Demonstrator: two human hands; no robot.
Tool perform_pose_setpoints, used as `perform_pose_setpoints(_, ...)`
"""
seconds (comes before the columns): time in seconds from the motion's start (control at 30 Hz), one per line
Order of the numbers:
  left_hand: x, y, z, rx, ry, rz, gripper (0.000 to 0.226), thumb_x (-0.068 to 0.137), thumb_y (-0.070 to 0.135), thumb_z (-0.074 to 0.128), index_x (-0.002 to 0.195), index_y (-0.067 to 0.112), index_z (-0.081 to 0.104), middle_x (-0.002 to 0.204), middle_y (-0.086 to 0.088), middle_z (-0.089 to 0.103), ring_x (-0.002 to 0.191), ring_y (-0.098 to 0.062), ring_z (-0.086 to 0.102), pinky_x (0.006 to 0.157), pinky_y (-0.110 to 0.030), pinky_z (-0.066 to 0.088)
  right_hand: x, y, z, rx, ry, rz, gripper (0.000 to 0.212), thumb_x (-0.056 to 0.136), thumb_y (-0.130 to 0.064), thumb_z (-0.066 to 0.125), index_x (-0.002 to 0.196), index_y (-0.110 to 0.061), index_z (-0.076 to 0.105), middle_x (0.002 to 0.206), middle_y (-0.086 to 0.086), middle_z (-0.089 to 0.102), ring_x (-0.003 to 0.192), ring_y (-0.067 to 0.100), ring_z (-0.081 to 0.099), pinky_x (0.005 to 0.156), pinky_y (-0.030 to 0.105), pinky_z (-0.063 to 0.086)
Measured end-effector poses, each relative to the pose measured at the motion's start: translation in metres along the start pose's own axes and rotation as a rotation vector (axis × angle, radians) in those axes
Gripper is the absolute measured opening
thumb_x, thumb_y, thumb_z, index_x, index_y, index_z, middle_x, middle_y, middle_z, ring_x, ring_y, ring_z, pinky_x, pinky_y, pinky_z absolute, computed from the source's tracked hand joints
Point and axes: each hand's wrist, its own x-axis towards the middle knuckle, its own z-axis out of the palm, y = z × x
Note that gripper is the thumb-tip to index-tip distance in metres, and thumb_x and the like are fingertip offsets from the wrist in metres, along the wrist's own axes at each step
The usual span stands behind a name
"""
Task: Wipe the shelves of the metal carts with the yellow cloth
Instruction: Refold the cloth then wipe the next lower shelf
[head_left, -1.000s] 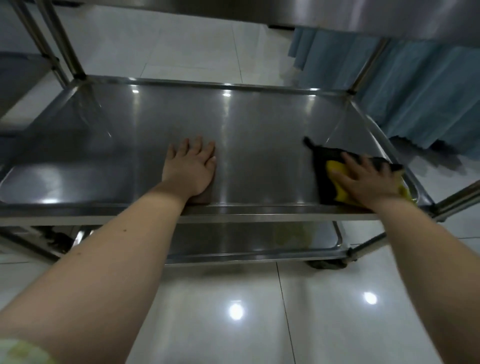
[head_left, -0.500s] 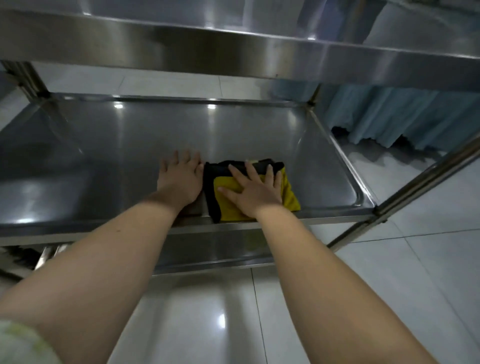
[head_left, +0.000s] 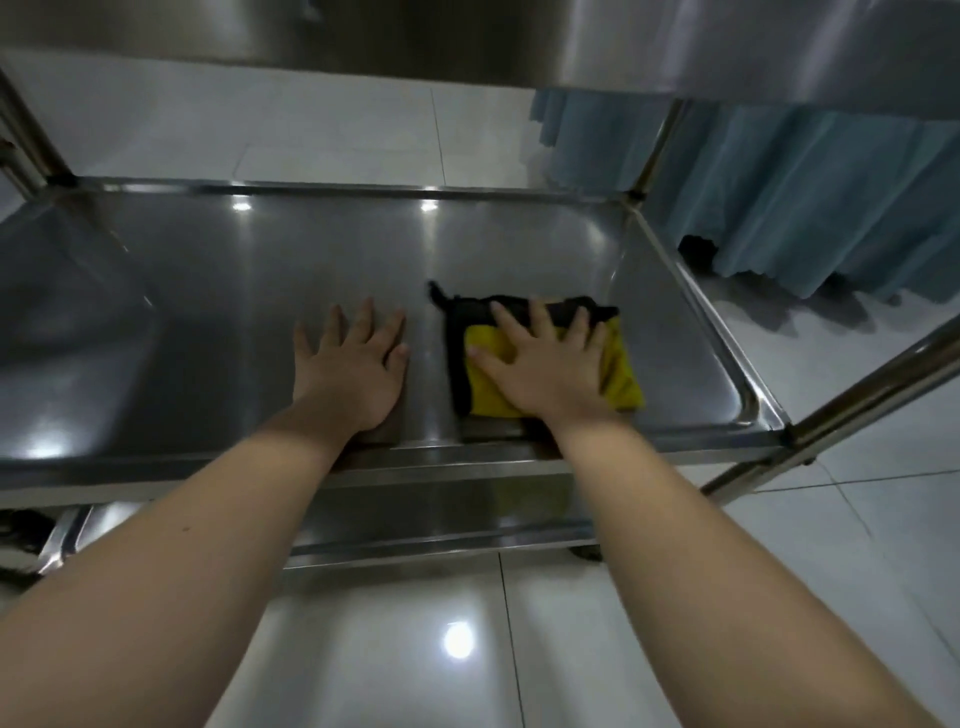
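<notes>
**Wiping Under Way on Cart's Middle Shelf**

Pressed flat beneath the right hand (head_left: 545, 364), fingers spread wide, the yellow cloth (head_left: 621, 376) is seen on the middle shelf (head_left: 208, 312) toward its 3 o'clock end. The left hand (head_left: 348, 364), empty and splayed, is braced on bare steel at the cloth's 9 o'clock, just apart. The lower shelf (head_left: 441, 525) appears yet to be wiped; progress is judged partial.
</notes>
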Motion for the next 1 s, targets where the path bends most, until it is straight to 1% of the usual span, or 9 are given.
perform_pose_setpoints(0.07,0.000,0.000,0.002,0.009,0.011,0.008,0.054,0.103,0.050,0.011,0.155,0.041,0.001,0.166,0.004,-0.003,0.152,-0.030,-0.001,0.118,-0.059,0.001,0.039,-0.025,-0.006,0.032,-0.018,-0.033,0.077,0.083,-0.086,0.016,0.151,-0.053,0.003,0.165,-0.003,-0.003,0.146,0.048,-0.011,0.114,0.063,-0.012)
perform_pose_setpoints(0.23,0.002,-0.001,0.002,0.023,0.023,0.009,0.055,0.103,0.050,0.011,0.155,0.040,-0.001,0.166,0.006,-0.002,0.152,-0.028,-0.003,0.119,-0.057,0.003,0.111,-0.039,-0.017,0.060,-0.061,0.046,0.079,0.082,-0.086,0.018,0.152,-0.051,0.007,0.166,-0.002,0.000,0.146,0.048,-0.010,0.114,0.063,-0.012)
perform_pose_setpoints(0.33,0.001,0.001,0.000,0.002,0.014,-0.005,0.054,0.103,0.049,0.012,0.155,0.040,-0.001,0.166,0.006,-0.003,0.152,-0.026,-0.004,0.119,-0.057,0.000,0.080,-0.036,-0.016,0.053,-0.067,-0.012,0.078,0.084,-0.085,0.017,0.152,-0.051,0.005,0.166,-0.003,-0.002,0.146,0.047,-0.010,0.115,0.063,-0.011)
perform_pose_setpoints(0.5,-0.002,0.002,-0.001,-0.012,0.003,-0.009,0.055,0.103,0.050,0.011,0.155,0.041,-0.002,0.166,0.003,-0.005,0.152,-0.028,-0.005,0.118,-0.059,-0.001,-0.035,-0.013,0.001,-0.005,-0.050,-0.147,0.074,0.084,-0.084,0.013,0.150,-0.055,-0.002,0.165,-0.008,-0.008,0.146,0.045,-0.014,0.115,0.061,-0.013)
perform_pose_setpoints(0.57,-0.003,0.000,-0.002,-0.025,0.003,-0.004,0.055,0.102,0.051,0.012,0.156,0.041,0.000,0.166,0.004,-0.005,0.152,-0.028,-0.004,0.118,-0.059,-0.001,-0.043,0.013,-0.002,-0.006,-0.049,-0.145,0.072,0.084,-0.084,0.015,0.149,-0.058,-0.002,0.164,-0.012,-0.007,0.148,0.042,-0.013,0.117,0.059,-0.011)
perform_pose_setpoints(0.7,-0.002,0.000,-0.002,-0.036,0.004,0.000,0.056,0.101,0.053,0.014,0.155,0.043,0.004,0.166,0.005,-0.003,0.152,-0.029,-0.003,0.118,-0.060,-0.001,-0.012,0.098,-0.018,0.013,-0.066,0.135,0.075,0.081,-0.087,0.018,0.148,-0.058,0.003,0.165,-0.012,0.000,0.149,0.041,-0.005,0.117,0.058,-0.008)
perform_pose_setpoints(0.8,0.000,0.005,-0.002,-0.030,0.022,0.001,0.054,0.101,0.053,0.014,0.154,0.046,0.007,0.166,0.004,0.001,0.152,-0.031,0.000,0.118,-0.061,0.000,0.011,0.099,-0.017,0.032,-0.046,0.388,0.079,0.082,-0.086,0.016,0.152,-0.052,0.003,0.165,-0.005,-0.001,0.146,0.047,-0.006,0.115,0.063,-0.008)
perform_pose_setpoints(0.87,0.002,0.006,-0.003,-0.021,0.016,-0.005,0.053,0.102,0.053,0.014,0.154,0.047,0.006,0.166,0.004,0.001,0.151,-0.031,0.001,0.118,-0.060,0.000,0.030,0.052,-0.012,0.046,-0.050,0.311,0.080,0.082,-0.086,0.016,0.152,-0.050,0.003,0.166,-0.002,-0.002,0.145,0.052,-0.008,0.113,0.065,-0.009)
perform_pose_setpoints(1.0,0.003,0.004,-0.003,-0.002,0.021,-0.020,0.053,0.103,0.051,0.014,0.154,0.047,0.002,0.166,0.005,0.000,0.152,-0.028,-0.001,0.118,-0.058,0.001,0.063,-0.031,-0.005,0.025,-0.039,-0.033,0.080,0.082,-0.086,0.019,0.152,-0.051,0.004,0.165,-0.004,-0.002,0.146,0.047,-0.011,0.115,0.062,-0.012)
